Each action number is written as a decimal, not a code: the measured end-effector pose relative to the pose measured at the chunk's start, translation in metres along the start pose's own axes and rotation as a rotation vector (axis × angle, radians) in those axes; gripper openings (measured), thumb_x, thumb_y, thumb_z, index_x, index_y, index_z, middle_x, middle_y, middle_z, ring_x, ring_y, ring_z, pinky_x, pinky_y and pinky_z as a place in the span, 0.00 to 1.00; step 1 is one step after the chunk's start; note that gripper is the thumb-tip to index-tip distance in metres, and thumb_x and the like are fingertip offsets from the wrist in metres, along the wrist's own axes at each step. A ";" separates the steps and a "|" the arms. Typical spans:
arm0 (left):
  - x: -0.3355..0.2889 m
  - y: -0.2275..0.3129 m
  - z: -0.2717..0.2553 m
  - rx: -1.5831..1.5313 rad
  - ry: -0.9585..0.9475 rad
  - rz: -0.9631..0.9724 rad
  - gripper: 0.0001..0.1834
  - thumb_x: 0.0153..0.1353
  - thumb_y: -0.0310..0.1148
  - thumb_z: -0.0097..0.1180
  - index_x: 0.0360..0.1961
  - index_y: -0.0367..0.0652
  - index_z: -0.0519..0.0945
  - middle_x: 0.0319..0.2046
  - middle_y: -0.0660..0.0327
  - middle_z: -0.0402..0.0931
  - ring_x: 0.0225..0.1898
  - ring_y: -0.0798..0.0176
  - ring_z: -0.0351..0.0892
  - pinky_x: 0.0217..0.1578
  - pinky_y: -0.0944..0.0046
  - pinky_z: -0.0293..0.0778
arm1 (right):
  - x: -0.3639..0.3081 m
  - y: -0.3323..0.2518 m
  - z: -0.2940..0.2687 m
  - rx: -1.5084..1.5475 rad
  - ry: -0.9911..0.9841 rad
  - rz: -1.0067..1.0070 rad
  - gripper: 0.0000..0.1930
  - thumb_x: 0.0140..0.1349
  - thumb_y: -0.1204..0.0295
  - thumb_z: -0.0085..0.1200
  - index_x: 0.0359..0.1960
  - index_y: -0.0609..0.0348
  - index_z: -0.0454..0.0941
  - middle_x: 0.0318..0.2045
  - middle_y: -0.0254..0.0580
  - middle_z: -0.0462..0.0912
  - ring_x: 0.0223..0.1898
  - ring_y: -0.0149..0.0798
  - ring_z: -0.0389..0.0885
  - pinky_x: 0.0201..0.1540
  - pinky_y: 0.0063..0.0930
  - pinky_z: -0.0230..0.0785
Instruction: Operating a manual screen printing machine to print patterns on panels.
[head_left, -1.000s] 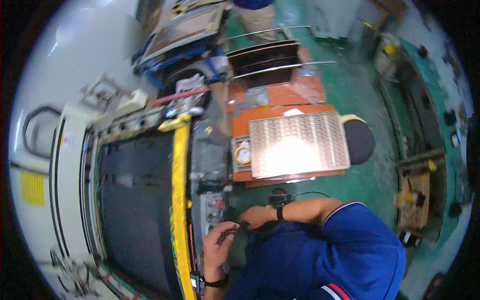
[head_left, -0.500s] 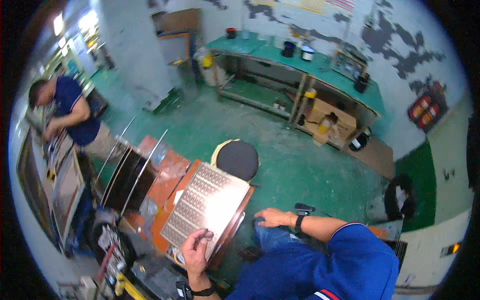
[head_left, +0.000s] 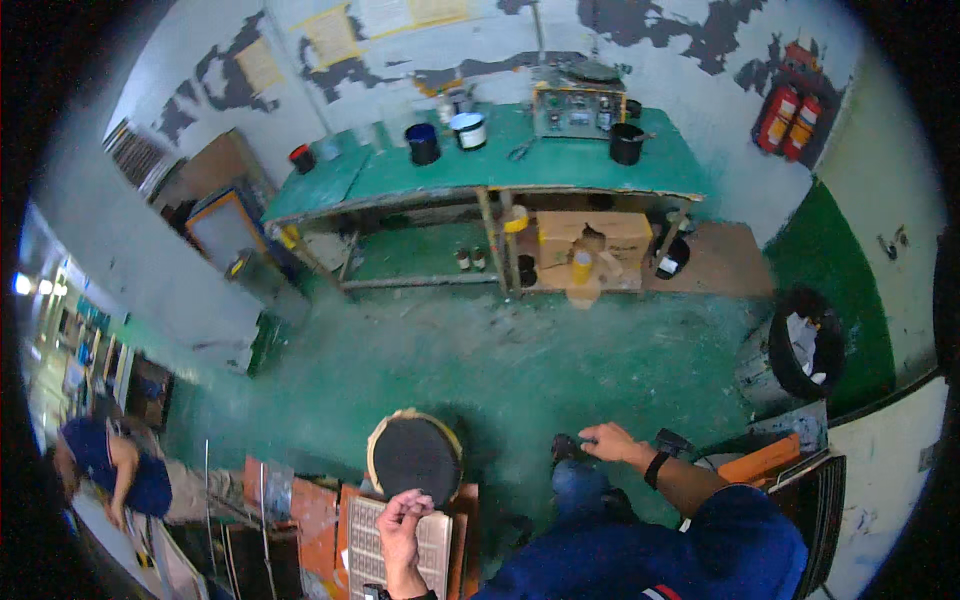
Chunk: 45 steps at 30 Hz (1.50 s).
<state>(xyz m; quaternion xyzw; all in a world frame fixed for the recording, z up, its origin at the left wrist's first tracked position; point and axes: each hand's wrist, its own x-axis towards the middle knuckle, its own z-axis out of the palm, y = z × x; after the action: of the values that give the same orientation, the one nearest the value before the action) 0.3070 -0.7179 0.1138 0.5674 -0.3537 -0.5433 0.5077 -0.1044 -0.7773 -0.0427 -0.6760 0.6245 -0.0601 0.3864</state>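
Observation:
My left hand (head_left: 402,535) is raised above a pale sheet with rows of printed patterns (head_left: 365,548), near the lower edge of the view. Its thumb and fingertips are drawn together; whatever might be between them is too small to make out. Just beyond the fingertips is a round stool with a dark seat (head_left: 415,458) and a yellowish rim. My right hand (head_left: 612,442) hangs in front of my body beside my jeans-covered leg (head_left: 580,487), fingers pointing left and loosely apart, with nothing visible in it. Both wrists wear dark bands.
A long green workbench (head_left: 380,185) holds tubs and a metal-framed device (head_left: 578,108). Under it sits a cardboard box (head_left: 600,240). A waste bin (head_left: 800,345) stands at right, below fire extinguishers (head_left: 788,125). Orange boards (head_left: 318,525) lie at lower left, near another person (head_left: 115,465).
My view has swung right and up toward the workbench, so the patterned sheet and stool sit lower. My right hand has come off my leg. The left hand keeps its fingers together.

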 end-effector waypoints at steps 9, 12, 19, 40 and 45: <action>0.233 0.061 0.201 0.101 -0.393 0.053 0.12 0.61 0.20 0.48 0.45 0.33 0.77 0.35 0.59 0.81 0.37 0.65 0.79 0.42 0.66 0.74 | 0.086 0.057 -0.309 -0.019 0.812 0.021 0.11 0.56 0.68 0.54 0.38 0.59 0.80 0.32 0.52 0.82 0.33 0.50 0.81 0.37 0.38 0.73; 0.307 0.056 0.280 0.068 -0.573 0.018 0.12 0.61 0.18 0.47 0.45 0.33 0.77 0.37 0.58 0.80 0.39 0.64 0.79 0.43 0.65 0.75 | 0.099 0.063 -0.400 -0.064 0.960 0.050 0.13 0.56 0.69 0.54 0.41 0.60 0.79 0.36 0.55 0.81 0.37 0.57 0.80 0.41 0.43 0.72; 0.456 0.031 0.441 0.018 -0.906 -0.109 0.13 0.61 0.18 0.47 0.46 0.35 0.77 0.41 0.57 0.78 0.43 0.64 0.78 0.44 0.65 0.76 | 0.200 0.102 -0.523 -0.112 1.099 0.155 0.20 0.56 0.68 0.57 0.51 0.59 0.74 0.42 0.55 0.79 0.41 0.57 0.78 0.44 0.43 0.72; 0.734 -0.038 0.810 -0.005 -0.856 -0.521 0.23 0.62 0.36 0.54 0.55 0.35 0.68 0.42 0.62 0.73 0.38 0.67 0.73 0.40 0.66 0.70 | 0.341 0.221 -0.603 -0.163 0.927 0.194 0.15 0.60 0.71 0.54 0.50 0.48 0.76 0.36 0.48 0.80 0.34 0.55 0.79 0.35 0.44 0.73; 0.735 -0.047 0.860 -0.115 -0.809 -0.689 0.25 0.65 0.45 0.51 0.55 0.38 0.69 0.47 0.59 0.74 0.47 0.62 0.74 0.45 0.61 0.72 | 0.334 0.237 -0.590 -0.102 0.952 0.223 0.14 0.60 0.71 0.53 0.49 0.50 0.76 0.34 0.49 0.79 0.33 0.55 0.78 0.35 0.44 0.72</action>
<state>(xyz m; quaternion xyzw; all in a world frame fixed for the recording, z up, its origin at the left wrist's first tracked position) -0.4217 -1.5726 -0.0295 0.3671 -0.2840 -0.8724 0.1533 -0.5550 -1.3207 0.0913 -0.5206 0.8025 -0.2902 0.0286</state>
